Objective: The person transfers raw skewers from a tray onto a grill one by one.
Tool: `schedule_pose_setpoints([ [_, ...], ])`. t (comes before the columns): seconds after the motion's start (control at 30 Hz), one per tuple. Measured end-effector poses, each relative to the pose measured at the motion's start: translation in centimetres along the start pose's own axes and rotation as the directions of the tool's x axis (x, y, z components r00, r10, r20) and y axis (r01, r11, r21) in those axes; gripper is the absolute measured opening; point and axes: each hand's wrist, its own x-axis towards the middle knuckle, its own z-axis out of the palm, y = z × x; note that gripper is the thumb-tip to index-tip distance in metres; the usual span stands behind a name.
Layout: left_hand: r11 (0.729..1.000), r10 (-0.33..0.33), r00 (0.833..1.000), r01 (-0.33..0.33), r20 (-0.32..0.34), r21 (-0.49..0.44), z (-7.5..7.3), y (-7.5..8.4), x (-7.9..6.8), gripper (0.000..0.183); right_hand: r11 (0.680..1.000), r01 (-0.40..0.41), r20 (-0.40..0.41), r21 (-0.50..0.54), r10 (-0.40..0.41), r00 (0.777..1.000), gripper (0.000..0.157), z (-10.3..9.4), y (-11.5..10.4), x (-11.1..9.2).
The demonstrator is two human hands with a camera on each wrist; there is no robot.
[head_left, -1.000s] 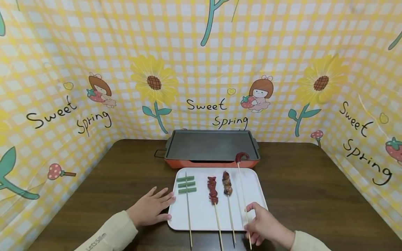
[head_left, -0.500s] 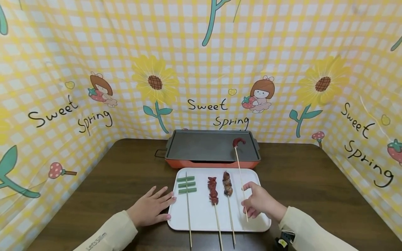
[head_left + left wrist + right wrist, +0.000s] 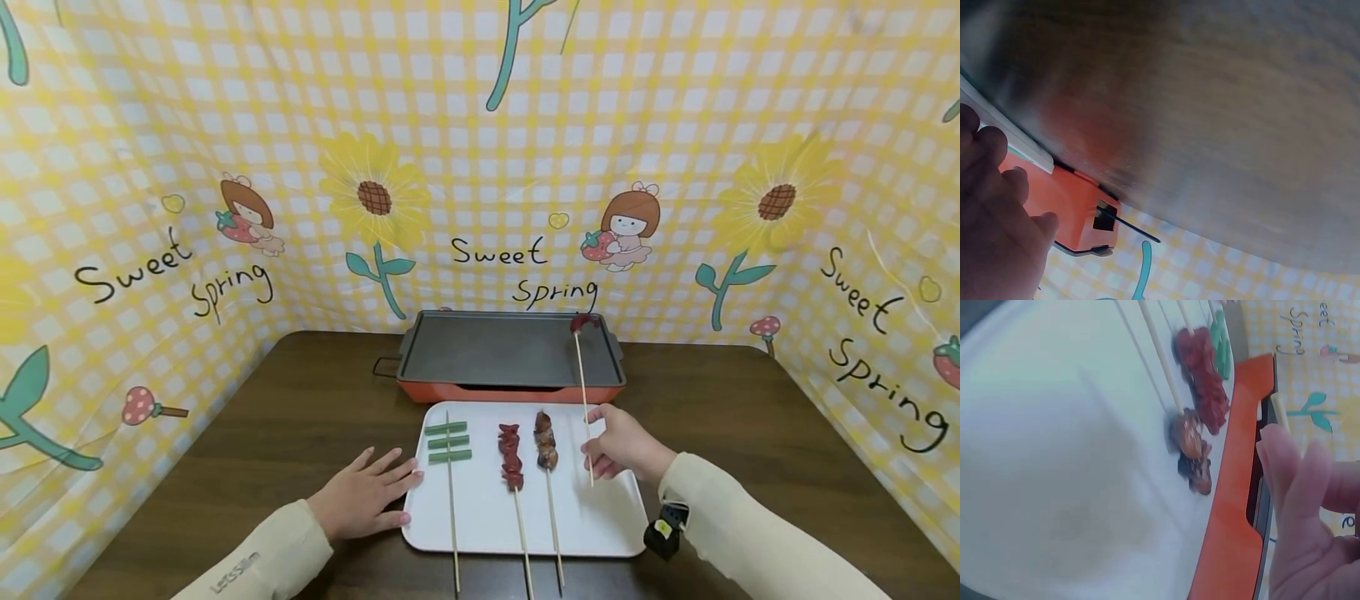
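My right hand (image 3: 626, 443) pinches the lower part of a wooden skewer (image 3: 581, 371) between thumb and fingers, above the white tray's right side. At its far end, a curled dark-red piece (image 3: 582, 323) overlaps the griddle's back right corner. In the right wrist view the skewer's butt end (image 3: 1280, 411) sticks out past the fingertips. With fingers spread, my left hand (image 3: 365, 496) rests at the left edge of the white tray (image 3: 431, 521). On the tray lie a skewer of green pieces (image 3: 450, 442), one of red meat (image 3: 511, 457) and one of glossy brown chunks (image 3: 547, 442).
Behind the tray stands a flat grey griddle (image 3: 495, 350) on an orange base (image 3: 435, 392), with a wire handle (image 3: 385, 367) at its left. Skewer sticks overhang the tray's front edge. A checked cloth (image 3: 487, 167) encloses the dark wooden table (image 3: 315, 392).
My right hand has moved forward from the tray's front right, carrying the skewer. Its curled red end has gone from the griddle's front edge to its back right. The left hand keeps its place.
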Motion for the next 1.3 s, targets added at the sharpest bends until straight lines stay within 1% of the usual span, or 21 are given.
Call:
schedule_pose_setpoints([
  [0.17,0.999,-0.018,0.999,0.019,0.032,-0.030,-0.3,0.1,0.1,0.061,1.000,-0.003,0.000,0.002,0.003,1.000,0.040,-0.7,-0.2,1.0],
  [0.33,0.999,-0.028,0.998,0.030,0.053,-0.045,-0.3,0.2,0.0,0.061,0.998,0.004,0.032,0.055,-0.006,0.999,0.037,-1.0,-0.2,1.9],
  [0.43,0.999,-0.026,0.998,0.028,0.051,-0.035,-0.1,0.0,0.0,0.061,0.997,0.007,0.041,0.074,-0.010,0.999,0.035,-1.1,-0.4,2.2],
  [0.53,0.999,-0.022,0.999,0.024,0.044,-0.027,0.1,-0.2,0.1,0.062,0.996,0.011,0.029,0.087,-0.014,0.999,0.035,-1.3,-0.6,2.3],
  [0.77,1.000,-0.006,0.999,0.007,0.033,-0.026,0.1,-0.3,0.2,0.063,0.987,0.011,0.032,0.157,-0.016,0.999,0.044,-1.4,-0.6,2.6],
  [1.07,1.000,-0.022,0.999,0.023,0.030,-0.014,-0.3,-0.1,0.0,0.061,0.981,-0.007,-0.015,0.194,0.010,1.000,0.039,-1.1,0.2,3.8],
  [1.3,0.999,-0.036,0.998,0.037,0.049,-0.022,-0.5,0.1,0.1,0.061,0.978,-0.020,-0.038,0.208,0.029,0.999,0.037,-0.7,0.8,4.4],
])
